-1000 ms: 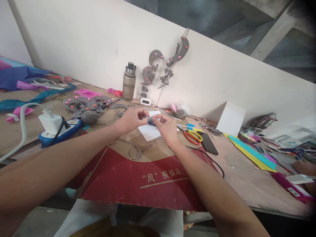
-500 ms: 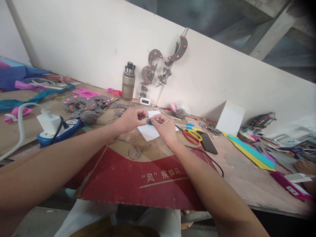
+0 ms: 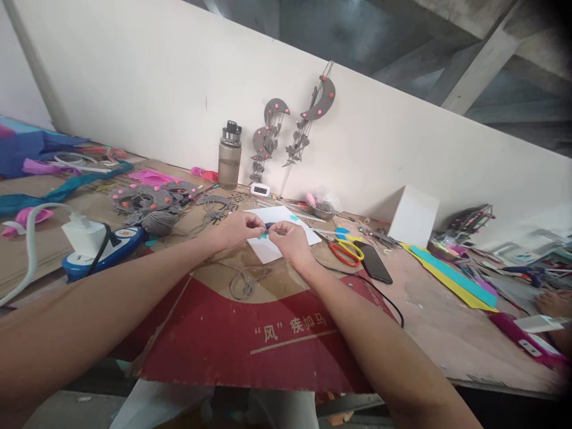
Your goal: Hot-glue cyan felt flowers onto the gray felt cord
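My left hand [image 3: 240, 229] and my right hand [image 3: 290, 240] meet over a sheet of white paper [image 3: 268, 253], both with fingertips pinched. Between them is a small teal piece [image 3: 263, 236] with a dark bit by it, too small to name and partly hidden by the fingers. On the paper, beyond my right hand, lies a little teal cut-out [image 3: 294, 218]. Loose grey yarn [image 3: 245, 283] curls on the cardboard in front of my hands. Scissors [image 3: 346, 251] with red and yellow handles lie to the right.
A phone [image 3: 374, 263] and a black cable lie right of the scissors. Left stand a bottle [image 3: 229, 158], a blue power strip [image 3: 105, 253] and grey crescents with pink dots [image 3: 152, 196]. Similar crescents [image 3: 322, 101] hang on the wall. Another person's hand [image 3: 554, 302] shows far right.
My hands have shifted slightly down, still close together. The teal cut-out on the paper and the teal piece at my fingertips now show more clearly. The whole view has tilted a little.
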Demonstrator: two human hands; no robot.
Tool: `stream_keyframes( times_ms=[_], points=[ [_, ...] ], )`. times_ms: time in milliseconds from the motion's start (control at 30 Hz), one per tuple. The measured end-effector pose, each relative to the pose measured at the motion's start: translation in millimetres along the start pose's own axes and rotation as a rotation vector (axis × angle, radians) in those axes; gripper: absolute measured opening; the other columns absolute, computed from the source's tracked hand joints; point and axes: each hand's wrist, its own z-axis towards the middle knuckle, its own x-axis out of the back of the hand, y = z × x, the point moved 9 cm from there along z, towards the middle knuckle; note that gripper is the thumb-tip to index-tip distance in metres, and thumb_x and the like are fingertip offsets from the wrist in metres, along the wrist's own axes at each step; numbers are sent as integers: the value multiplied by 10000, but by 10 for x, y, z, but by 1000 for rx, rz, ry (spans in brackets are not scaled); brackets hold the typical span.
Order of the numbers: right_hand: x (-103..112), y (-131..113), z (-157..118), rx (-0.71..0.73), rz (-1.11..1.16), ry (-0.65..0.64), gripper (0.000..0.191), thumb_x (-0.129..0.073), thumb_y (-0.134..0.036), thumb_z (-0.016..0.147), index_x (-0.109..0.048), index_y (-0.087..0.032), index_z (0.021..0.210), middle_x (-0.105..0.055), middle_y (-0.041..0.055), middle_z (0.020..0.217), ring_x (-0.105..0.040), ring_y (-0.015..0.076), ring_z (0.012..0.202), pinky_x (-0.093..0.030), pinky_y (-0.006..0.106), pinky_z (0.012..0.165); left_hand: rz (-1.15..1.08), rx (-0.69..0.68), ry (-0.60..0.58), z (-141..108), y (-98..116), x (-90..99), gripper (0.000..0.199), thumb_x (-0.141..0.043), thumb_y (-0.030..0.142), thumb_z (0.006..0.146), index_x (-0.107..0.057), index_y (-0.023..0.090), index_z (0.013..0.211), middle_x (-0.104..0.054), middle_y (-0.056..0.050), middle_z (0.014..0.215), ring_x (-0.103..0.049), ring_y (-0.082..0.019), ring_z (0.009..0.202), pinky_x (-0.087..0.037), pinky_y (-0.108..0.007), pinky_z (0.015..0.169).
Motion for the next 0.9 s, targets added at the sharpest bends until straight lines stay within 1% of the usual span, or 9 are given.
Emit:
stream_keyframes(
  times_ms=[133,233,333,433,533,600,767,900],
  points=[
    [0,66,18,-60,92,-33,197,-555,-315,639,-658,-157,700,-584,-28,573,-454,79,509,-328,192,488,-88,54,-54,-6,-70,-34,294,-585,435,698,-673,161,756,-596,5,661,-474,-116,595,-343,-224,565],
    [13,94,41,-61,131,-28,198,-555,-312,634,-659,-155,696,-595,-23,584,-473,82,524,-337,190,493,-170,81,-50,12,-140,-39,345,-601,453,692,-691,152,836,-580,-2,659,-458,-113,590,-342,-224,561],
    [21,110,58,-59,141,-20,185,-555,-291,625,-659,-157,696,-614,-15,609,-495,89,554,-354,192,513,-232,89,-37,29,-176,-41,369,-596,437,707,-691,133,894,-548,0,631,-432,-103,569,-324,-221,541],
    [22,119,57,-73,133,-15,177,-549,-275,619,-657,-158,697,-617,-12,617,-478,85,541,-344,192,501,-280,86,-41,26,-172,-58,323,-586,373,716,-684,127,900,-531,6,614,-428,-100,566,-315,-220,534],
    [5,120,48,-76,128,-27,180,-549,-281,616,-652,-158,697,-613,-13,613,-459,81,520,-335,193,491,-252,73,-38,15,-154,-60,273,-588,316,686,-690,145,872,-563,0,641,-448,-102,576,-336,-223,543],
    [-9,116,42,-65,118,-35,185,-555,-293,616,-650,-159,700,-613,-13,610,-465,84,520,-336,195,490,-220,69,-37,11,-150,-59,261,-588,309,671,-699,158,853,-578,-1,645,-458,-103,572,-344,-223,535],
    [-17,60,25,2,35,-29,184,-544,-302,648,-652,-171,719,-619,-12,608,-492,96,529,-338,199,492,-167,75,-78,-6,-142,-95,292,-591,366,684,-702,156,855,-580,-12,636,-475,-116,577,-344,-229,515],
    [-1,-43,-8,76,-33,-8,171,-522,-280,680,-652,-183,733,-624,-16,616,-502,97,542,-348,200,513,-150,92,-65,-29,-126,-92,320,-599,420,689,-695,151,833,-557,-4,606,-470,-112,564,-343,-232,524]
  ],
)
